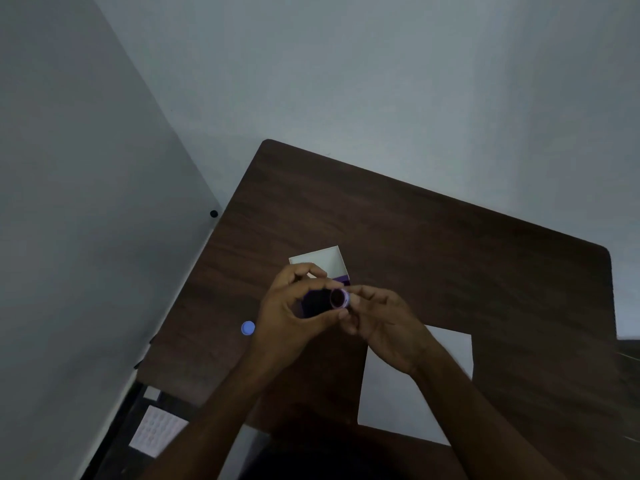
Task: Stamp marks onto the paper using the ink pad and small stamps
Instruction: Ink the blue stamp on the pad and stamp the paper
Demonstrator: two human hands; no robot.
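Left hand (294, 303) fingers grip ink pad (313, 303) | right hand (384, 323) fingers grip small purple stamp (340, 298) | paper (398, 393) beneath right wrist

No readable text anywhere here. The white sheet of paper (391, 393) under the right hand (384, 320) shows bare, no print or marks to make out. The open box (320, 261) just beyond the left hand (294, 306) carries purple colouring but no legible lettering. The dotted card (156, 431) down left is too blurred to read.
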